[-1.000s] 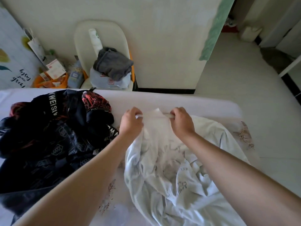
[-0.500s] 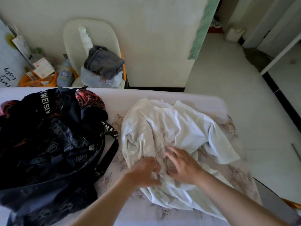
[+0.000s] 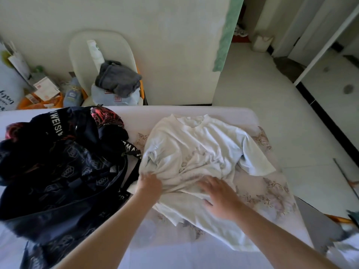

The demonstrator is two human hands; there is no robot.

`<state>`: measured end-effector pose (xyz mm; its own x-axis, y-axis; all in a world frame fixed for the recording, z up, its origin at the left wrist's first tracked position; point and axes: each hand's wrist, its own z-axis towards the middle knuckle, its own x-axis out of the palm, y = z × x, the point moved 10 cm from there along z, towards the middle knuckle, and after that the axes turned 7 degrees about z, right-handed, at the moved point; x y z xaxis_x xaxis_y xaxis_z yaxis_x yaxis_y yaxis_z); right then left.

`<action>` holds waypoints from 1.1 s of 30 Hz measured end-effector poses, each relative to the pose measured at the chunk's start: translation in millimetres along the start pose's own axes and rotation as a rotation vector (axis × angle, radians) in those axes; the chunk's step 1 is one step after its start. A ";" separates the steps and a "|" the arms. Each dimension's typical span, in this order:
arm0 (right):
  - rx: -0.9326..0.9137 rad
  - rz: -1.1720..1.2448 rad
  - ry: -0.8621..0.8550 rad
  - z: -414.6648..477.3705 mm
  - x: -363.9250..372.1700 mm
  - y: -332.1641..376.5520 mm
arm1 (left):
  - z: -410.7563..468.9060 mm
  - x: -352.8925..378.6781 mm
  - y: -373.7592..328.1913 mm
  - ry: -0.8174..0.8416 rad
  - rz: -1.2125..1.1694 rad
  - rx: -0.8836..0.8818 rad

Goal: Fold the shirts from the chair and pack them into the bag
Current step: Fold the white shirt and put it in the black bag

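A white T-shirt [image 3: 196, 148] lies spread and wrinkled on the bed, collar toward the wall. My left hand [image 3: 150, 184] grips a bunch of the fabric at its left side, near the bag. Fingers spread, my right hand [image 3: 219, 197] lies flat on the shirt's lower middle. A dark patterned bag [image 3: 58, 171] slumps on the bed to the left, touching the shirt's edge. Behind the bed stands a cream chair [image 3: 108, 53] with a grey garment [image 3: 119, 78] on top of a pale blue one [image 3: 116, 97].
The bed [image 3: 262, 193] has a white cover with floral print; its right edge drops to a tiled floor. Left of the chair sits clutter: an orange basket [image 3: 38, 102], papers, a bottle. A wall corner with a green strip [image 3: 227, 35] rises beyond the bed.
Both hands left the shirt's collar and came down to its lower part. Since half a second ago they have moved apart, the left to the shirt's left side, and the shirt lies flatter.
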<state>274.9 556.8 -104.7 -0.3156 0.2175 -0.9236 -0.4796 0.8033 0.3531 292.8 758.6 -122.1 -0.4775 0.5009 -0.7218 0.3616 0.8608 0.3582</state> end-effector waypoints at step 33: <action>0.250 -0.009 0.394 -107.2 83.4 31.6 | -91.6 91.9 -79.4 -0.004 -0.385 0.245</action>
<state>145.7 541.0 -154.5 -0.6225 0.0214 -0.7823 -0.2867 0.9239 0.2535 146.9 744.5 -162.6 -0.6110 0.1476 -0.7777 0.3371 0.9374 -0.0869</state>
